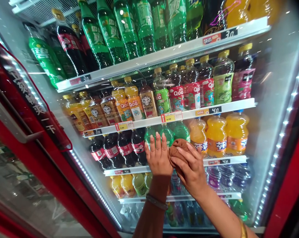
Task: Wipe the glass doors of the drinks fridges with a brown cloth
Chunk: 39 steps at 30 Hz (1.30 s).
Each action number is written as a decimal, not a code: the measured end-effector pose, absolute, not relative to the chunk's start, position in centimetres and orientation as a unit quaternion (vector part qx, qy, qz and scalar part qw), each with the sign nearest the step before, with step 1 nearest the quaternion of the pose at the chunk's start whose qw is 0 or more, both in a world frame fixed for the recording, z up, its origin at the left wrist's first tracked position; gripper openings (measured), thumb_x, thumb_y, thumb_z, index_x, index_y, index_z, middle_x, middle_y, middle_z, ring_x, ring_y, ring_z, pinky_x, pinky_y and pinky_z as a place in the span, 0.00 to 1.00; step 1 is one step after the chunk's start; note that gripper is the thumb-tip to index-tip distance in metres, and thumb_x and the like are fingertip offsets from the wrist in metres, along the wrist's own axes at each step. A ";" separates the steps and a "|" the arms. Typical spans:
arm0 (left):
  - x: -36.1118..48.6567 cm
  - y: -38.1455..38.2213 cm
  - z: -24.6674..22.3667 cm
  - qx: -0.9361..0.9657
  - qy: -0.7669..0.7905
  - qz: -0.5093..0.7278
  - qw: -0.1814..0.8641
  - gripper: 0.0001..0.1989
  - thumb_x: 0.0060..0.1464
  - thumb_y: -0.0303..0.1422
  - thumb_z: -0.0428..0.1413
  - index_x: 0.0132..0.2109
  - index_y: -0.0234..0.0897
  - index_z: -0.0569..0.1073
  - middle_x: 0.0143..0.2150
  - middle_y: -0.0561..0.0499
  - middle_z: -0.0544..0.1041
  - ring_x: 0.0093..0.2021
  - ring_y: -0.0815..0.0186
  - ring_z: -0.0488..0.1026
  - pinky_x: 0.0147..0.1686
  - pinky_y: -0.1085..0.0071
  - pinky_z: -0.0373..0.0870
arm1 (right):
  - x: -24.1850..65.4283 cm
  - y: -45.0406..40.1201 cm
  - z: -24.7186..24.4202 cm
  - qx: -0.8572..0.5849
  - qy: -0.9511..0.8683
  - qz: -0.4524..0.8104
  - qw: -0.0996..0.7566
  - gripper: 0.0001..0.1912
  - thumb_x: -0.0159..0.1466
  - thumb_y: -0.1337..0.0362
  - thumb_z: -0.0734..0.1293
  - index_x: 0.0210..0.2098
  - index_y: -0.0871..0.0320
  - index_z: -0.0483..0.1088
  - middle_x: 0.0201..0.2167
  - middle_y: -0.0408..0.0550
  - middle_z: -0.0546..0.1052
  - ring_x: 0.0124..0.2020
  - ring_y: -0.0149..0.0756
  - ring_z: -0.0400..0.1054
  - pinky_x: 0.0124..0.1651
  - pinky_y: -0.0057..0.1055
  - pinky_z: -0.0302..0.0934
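My left hand [158, 158] lies flat with its fingers stretched upward, apparently against the glass of a lit drinks cooler. A dark band circles its wrist. Right beside it, my right hand [191, 167] has its fingers wrapped over a bunched brown cloth [180, 148]. The cloth sits between the two hands. Behind them show green bottles [180, 130] and, further right, orange drink bottles [216, 135] on a shelf.
Cooler shelves [149, 66] hold rows of bottles with price tags. A red door frame with a handle [15, 122] slants down the left side, and another red frame edge [288, 185] stands at the right. Light strips run along both sides.
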State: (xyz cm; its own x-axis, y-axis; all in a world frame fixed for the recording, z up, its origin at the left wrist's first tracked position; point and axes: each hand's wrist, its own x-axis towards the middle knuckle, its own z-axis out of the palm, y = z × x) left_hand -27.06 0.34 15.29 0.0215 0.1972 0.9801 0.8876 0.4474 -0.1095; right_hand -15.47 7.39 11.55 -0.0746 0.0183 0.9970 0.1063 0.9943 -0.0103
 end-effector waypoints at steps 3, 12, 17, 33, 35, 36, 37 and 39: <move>-26.9 -0.1 12.8 -0.433 -0.646 -0.288 0.558 0.35 0.67 0.28 0.52 0.76 0.38 0.48 0.74 0.42 0.59 0.78 0.58 0.43 0.77 0.52 0.42 | -13.2 8.3 8.9 -0.043 -0.760 -0.038 0.647 0.17 0.66 0.72 0.68 0.51 0.49 0.74 0.55 0.47 0.76 0.72 0.48 0.56 0.76 0.61 0.43; -27.3 -0.1 10.2 -0.437 -0.627 -0.296 0.573 0.32 0.67 0.26 0.51 0.74 0.34 0.53 0.72 0.39 0.62 0.77 0.55 0.47 0.76 0.51 0.44 | -14.7 7.2 12.2 -0.095 -0.725 0.012 0.682 0.15 0.65 0.73 0.69 0.50 0.52 0.74 0.59 0.51 0.72 0.73 0.52 0.52 0.74 0.60 0.49; -27.5 -0.2 10.1 -0.438 -0.626 -0.289 0.577 0.32 0.68 0.27 0.51 0.75 0.35 0.53 0.72 0.41 0.62 0.77 0.56 0.47 0.76 0.52 0.44 | -13.8 7.3 6.4 -0.033 -0.779 -0.042 0.625 0.18 0.67 0.73 0.67 0.54 0.51 0.73 0.58 0.48 0.74 0.76 0.46 0.47 0.79 0.56 0.37; -27.2 0.4 8.7 -0.416 -0.644 -0.290 0.573 0.34 0.67 0.25 0.50 0.75 0.34 0.49 0.74 0.39 0.59 0.78 0.55 0.41 0.76 0.48 0.41 | -13.2 7.2 7.0 -0.062 -0.798 -0.011 0.600 0.23 0.69 0.77 0.61 0.57 0.50 0.73 0.64 0.44 0.70 0.78 0.38 0.42 0.80 0.44 0.41; -27.2 0.4 8.6 -0.415 -0.647 -0.285 0.572 0.35 0.66 0.25 0.52 0.75 0.34 0.49 0.73 0.38 0.60 0.78 0.55 0.41 0.76 0.47 0.42 | -11.5 8.1 5.4 -0.073 -0.807 0.001 0.586 0.24 0.69 0.77 0.60 0.57 0.50 0.73 0.65 0.44 0.69 0.77 0.37 0.43 0.80 0.41 0.42; -27.2 0.4 8.5 -0.415 -0.650 -0.285 0.569 0.36 0.65 0.25 0.53 0.75 0.34 0.48 0.73 0.38 0.60 0.78 0.54 0.42 0.76 0.46 0.43 | -10.7 8.6 5.1 -0.085 -0.805 0.010 0.587 0.24 0.69 0.77 0.60 0.57 0.50 0.74 0.66 0.44 0.68 0.77 0.39 0.44 0.79 0.44 0.43; -27.2 0.4 8.5 -0.416 -0.653 -0.285 0.565 0.37 0.65 0.25 0.53 0.75 0.34 0.48 0.73 0.37 0.60 0.78 0.53 0.42 0.75 0.45 0.44 | -9.9 9.2 5.3 -0.099 -0.799 0.017 0.593 0.23 0.68 0.77 0.61 0.57 0.50 0.74 0.66 0.45 0.67 0.77 0.43 0.44 0.79 0.49 0.44; -27.3 0.4 8.6 -0.417 -0.654 -0.290 0.560 0.37 0.65 0.25 0.53 0.75 0.34 0.48 0.73 0.37 0.59 0.78 0.52 0.42 0.75 0.43 0.44 | -9.2 10.0 6.9 -0.124 -0.772 0.026 0.623 0.22 0.67 0.76 0.65 0.55 0.49 0.74 0.66 0.47 0.67 0.77 0.50 0.45 0.77 0.59 0.46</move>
